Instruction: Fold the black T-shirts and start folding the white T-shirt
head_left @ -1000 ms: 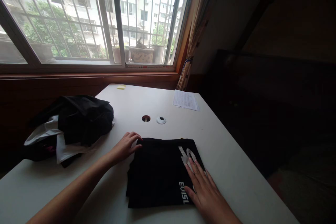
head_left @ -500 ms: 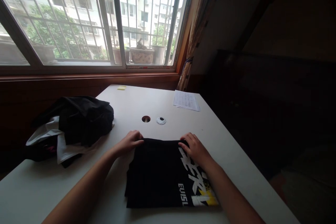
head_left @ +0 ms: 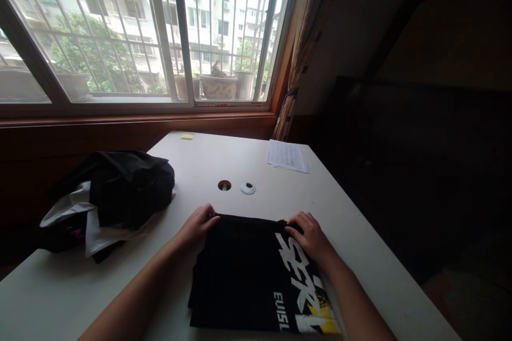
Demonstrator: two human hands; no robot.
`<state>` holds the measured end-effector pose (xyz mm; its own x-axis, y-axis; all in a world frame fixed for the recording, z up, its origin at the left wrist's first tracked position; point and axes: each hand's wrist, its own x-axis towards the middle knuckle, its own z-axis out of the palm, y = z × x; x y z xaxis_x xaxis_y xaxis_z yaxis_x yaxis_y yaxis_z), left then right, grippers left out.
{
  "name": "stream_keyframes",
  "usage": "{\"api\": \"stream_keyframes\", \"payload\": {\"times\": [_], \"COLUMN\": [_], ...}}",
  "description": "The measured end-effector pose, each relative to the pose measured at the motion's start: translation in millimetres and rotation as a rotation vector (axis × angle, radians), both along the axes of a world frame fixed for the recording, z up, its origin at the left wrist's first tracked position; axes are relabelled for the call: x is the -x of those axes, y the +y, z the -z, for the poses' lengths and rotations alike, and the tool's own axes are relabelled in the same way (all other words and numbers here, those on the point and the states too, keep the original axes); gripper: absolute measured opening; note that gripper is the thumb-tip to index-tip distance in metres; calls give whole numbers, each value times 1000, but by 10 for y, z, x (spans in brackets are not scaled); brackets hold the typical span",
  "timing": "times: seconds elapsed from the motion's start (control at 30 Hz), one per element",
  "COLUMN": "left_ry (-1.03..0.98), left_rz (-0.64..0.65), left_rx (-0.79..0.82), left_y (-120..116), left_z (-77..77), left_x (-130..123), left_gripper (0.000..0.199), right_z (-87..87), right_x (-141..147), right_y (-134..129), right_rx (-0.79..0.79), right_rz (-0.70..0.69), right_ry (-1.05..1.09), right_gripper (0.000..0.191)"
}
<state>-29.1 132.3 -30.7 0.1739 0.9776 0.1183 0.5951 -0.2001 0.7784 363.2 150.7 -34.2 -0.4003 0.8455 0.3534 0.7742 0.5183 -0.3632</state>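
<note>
A black folded garment, which looks like a T-shirt (head_left: pixel 240 272), lies on the white table (head_left: pixel 216 157) in front of me. White lettering and a yellow patch run down its right side. My left hand (head_left: pixel 202 221) pinches its far left corner between thumb and fingers. At the far right corner my right hand (head_left: pixel 306 232) grips the folded edge, thumb on the near side. A bit of yellow print shows at the far edge beside the right fingers. The layers beneath the top fold are hidden.
A heap of black and white clothes (head_left: pixel 128 186) lies at the table's left. Beyond the shirt are a round cable hole (head_left: pixel 224 185) and its loose cover (head_left: pixel 248 188). Papers (head_left: pixel 287 156) and a yellow note (head_left: pixel 187 137) lie near the far edge, below a barred window (head_left: pixel 224 37).
My right hand has shifted slightly right along the far edge, and more of the white lettering shows. The left hand keeps its hold on the other corner. The view has tilted slightly.
</note>
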Motion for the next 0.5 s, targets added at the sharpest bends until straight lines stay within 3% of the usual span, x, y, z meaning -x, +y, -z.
{"api": "stream_keyframes", "payload": {"times": [0.2, 0.5], "left_ry": [-206, -230], "left_rz": [78, 26], "left_rx": [33, 65], "left_y": [-32, -53], "left_z": [-69, -77], "left_x": [-16, -58], "left_gripper": [23, 23], "right_z": [-28, 74], "right_x": [76, 117], "right_y": [-60, 50], "right_rx": [-43, -142], "right_rz": [-32, 25], "right_ry": [146, 98], "right_gripper": [12, 17]}}
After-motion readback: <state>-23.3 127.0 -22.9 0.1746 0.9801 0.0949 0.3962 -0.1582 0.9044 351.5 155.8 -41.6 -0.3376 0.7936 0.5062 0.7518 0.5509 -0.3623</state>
